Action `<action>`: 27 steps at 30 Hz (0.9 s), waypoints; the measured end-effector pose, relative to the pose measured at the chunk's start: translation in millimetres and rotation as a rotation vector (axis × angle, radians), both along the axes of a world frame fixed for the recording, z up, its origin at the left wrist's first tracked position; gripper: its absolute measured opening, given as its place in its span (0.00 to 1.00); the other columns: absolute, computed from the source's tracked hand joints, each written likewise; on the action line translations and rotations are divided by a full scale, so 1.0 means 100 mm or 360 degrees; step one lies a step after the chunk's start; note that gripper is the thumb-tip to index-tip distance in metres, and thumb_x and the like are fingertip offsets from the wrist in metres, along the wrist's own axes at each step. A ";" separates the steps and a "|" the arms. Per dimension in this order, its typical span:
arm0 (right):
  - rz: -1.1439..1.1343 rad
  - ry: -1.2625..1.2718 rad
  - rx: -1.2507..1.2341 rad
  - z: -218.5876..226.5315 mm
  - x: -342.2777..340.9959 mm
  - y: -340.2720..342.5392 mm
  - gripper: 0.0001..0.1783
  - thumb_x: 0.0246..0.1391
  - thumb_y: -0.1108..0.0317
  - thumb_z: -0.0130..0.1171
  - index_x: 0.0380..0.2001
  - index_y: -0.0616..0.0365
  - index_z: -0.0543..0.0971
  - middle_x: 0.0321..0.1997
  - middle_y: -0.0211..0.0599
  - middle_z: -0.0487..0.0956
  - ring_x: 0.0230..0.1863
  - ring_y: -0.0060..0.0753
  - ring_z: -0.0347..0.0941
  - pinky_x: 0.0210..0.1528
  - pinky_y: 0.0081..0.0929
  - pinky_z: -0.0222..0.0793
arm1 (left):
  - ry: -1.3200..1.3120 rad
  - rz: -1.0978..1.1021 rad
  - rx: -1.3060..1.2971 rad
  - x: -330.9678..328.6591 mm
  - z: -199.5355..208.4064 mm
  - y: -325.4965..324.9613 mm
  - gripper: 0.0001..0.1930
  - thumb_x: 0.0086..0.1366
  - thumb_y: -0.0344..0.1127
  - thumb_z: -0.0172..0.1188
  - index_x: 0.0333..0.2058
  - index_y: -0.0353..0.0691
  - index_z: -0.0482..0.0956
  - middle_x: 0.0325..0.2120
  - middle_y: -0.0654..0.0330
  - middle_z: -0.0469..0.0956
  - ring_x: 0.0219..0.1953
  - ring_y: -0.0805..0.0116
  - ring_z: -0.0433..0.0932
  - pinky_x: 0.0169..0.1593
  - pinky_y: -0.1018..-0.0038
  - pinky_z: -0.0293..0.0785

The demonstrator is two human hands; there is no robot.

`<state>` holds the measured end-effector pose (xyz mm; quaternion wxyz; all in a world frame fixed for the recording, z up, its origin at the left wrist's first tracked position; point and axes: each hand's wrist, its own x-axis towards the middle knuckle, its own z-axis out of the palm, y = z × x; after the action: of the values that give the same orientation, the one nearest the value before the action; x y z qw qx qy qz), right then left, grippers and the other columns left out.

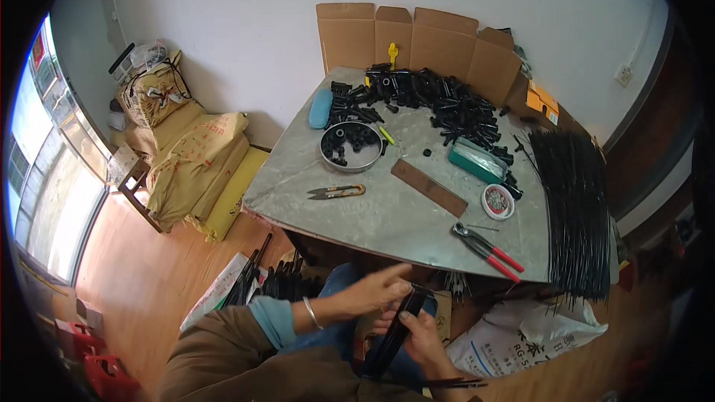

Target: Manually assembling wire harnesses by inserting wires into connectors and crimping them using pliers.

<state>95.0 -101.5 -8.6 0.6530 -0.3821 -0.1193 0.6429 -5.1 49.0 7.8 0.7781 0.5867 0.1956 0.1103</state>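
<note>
My right hand (423,336) is wrapped round a long, glossy black piece (389,335). Its thumb presses on the near side, and fingertips show at the far edge. The piece stands tilted over my lap, its top end toward the table; its exact kind cannot be made out. At that top end is my left hand (370,294), the index finger stretched to the right and the other fingers partly hidden. It seems to touch the piece without gripping it. A metal bangle (312,314) circles the left wrist. Thin black rods (454,383) lie across my lap.
The grey table (350,216) bears black plastic parts (462,108), a round tin (351,147), thread snips (337,192), a flat brown bar (429,187), red-handled pincers (488,251), a small white tub (497,201) and black rods (577,208). A white sack (521,339) stands below, right.
</note>
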 end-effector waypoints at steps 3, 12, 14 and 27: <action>-0.0124 0.0011 -0.0119 -0.04 0.06 0.02 0.13 0.60 0.72 0.48 0.47 0.68 0.69 0.41 0.51 0.76 0.43 0.52 0.77 0.48 0.51 0.75 | 0.0276 0.0087 0.0410 0.28 0.66 0.84 0.18 0.68 0.44 0.51 0.48 0.38 0.75 0.24 0.62 0.77 0.19 0.77 0.75 0.22 0.80 0.73; -0.0346 0.0007 -0.0395 -0.14 0.25 0.14 0.15 0.60 0.69 0.52 0.46 0.68 0.71 0.41 0.53 0.78 0.43 0.52 0.77 0.46 0.50 0.75 | 0.0324 0.1013 0.1524 2.17 0.41 3.85 0.21 0.51 0.39 0.67 0.42 0.34 0.79 0.32 0.48 0.77 0.32 0.58 0.77 0.37 0.68 0.74; -0.0382 -0.0012 -0.0426 -0.10 0.30 0.17 0.17 0.59 0.66 0.56 0.45 0.70 0.73 0.40 0.51 0.79 0.42 0.49 0.78 0.44 0.45 0.77 | 0.0399 0.1106 0.1603 2.40 0.26 3.94 0.22 0.49 0.40 0.68 0.42 0.35 0.80 0.40 0.41 0.74 0.40 0.47 0.77 0.46 0.63 0.73; -0.0252 0.0099 -0.0154 -0.22 0.55 0.15 0.12 0.61 0.70 0.53 0.44 0.67 0.74 0.36 0.45 0.81 0.37 0.39 0.79 0.41 0.39 0.78 | 0.1286 0.0652 0.2008 2.34 0.61 3.64 0.23 0.56 0.50 0.60 0.39 0.34 0.79 0.38 0.46 0.80 0.42 0.49 0.79 0.45 0.61 0.76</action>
<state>150.0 -86.9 -30.2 0.6860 -0.4014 -0.0370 0.6057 228.8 413.4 69.1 0.1293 0.8654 0.4689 0.1201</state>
